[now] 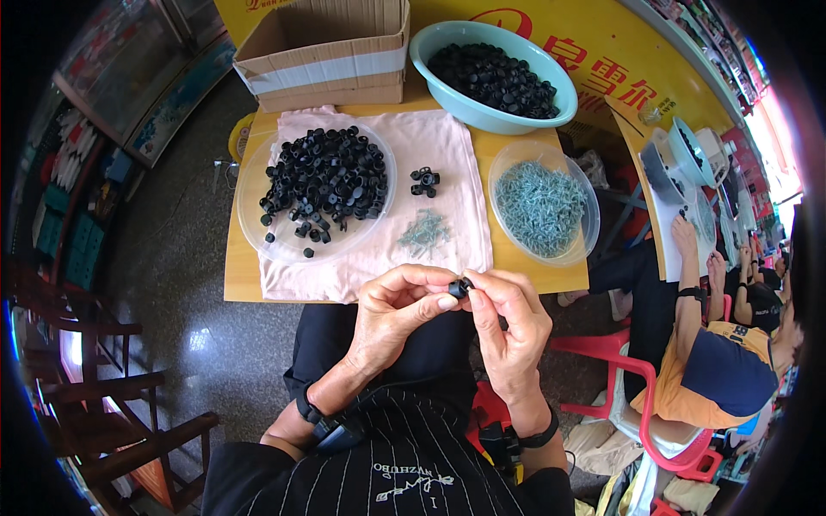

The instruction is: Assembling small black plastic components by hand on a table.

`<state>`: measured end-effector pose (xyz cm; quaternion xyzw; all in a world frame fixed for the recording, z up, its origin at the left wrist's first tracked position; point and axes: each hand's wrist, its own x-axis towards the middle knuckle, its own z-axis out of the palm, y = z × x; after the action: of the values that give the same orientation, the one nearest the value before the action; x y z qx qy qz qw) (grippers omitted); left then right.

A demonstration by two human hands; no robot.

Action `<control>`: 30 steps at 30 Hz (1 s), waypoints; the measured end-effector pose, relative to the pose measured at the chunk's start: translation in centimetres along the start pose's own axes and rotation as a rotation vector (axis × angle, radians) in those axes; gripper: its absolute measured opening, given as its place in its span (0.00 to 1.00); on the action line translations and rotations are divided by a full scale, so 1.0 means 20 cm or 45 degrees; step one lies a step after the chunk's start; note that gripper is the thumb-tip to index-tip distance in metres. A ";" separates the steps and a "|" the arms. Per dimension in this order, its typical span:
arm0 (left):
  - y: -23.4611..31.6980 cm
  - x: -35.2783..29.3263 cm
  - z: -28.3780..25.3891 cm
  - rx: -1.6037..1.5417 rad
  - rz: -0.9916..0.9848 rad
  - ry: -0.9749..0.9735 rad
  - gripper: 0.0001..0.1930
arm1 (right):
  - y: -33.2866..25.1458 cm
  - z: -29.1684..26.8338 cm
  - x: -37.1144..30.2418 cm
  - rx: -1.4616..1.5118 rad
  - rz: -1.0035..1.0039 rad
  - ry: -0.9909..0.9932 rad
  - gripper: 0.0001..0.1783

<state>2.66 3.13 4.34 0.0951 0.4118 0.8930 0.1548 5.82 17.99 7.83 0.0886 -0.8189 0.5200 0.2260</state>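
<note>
My left hand (397,311) pinches a small black plastic cap (459,289) between thumb and fingers, just past the near edge of the table. Closed against the cap's right side is my right hand (509,325); whatever its fingertips pinch there is hidden. Beyond my hands, a loose little heap of thin silvery screws (424,232) lies on a pale pink cloth (344,277). Several black caps (424,181) sit clustered above that heap. To the left, a round clear tray (258,239) carries a big pile of black caps (331,181).
A clear round container (592,225) full of screws (540,202) stands on the table's right. Behind are a light-blue basin (482,116) of black parts and a cardboard box (327,73). A co-worker (714,370) sits at another table, right, by a red chair (632,370); wooden chairs (129,404) are left.
</note>
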 end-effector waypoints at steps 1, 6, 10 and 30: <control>0.00 0.00 0.00 0.001 0.001 -0.001 0.13 | 0.00 0.00 0.00 -0.081 -0.043 0.000 0.13; -0.01 0.00 0.00 0.012 -0.056 0.085 0.10 | 0.02 0.01 0.00 -0.133 -0.176 -0.014 0.24; -0.04 -0.01 0.01 -0.088 -0.121 0.092 0.10 | 0.04 0.02 0.00 -0.187 -0.187 0.008 0.24; -0.10 0.00 0.01 -0.215 -0.192 0.192 0.08 | 0.09 0.03 0.02 -0.394 -0.323 0.054 0.19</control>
<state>3.07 4.45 2.96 -0.0168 0.3517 0.9149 0.1977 4.68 18.35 6.37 0.1443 -0.8664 0.3570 0.3180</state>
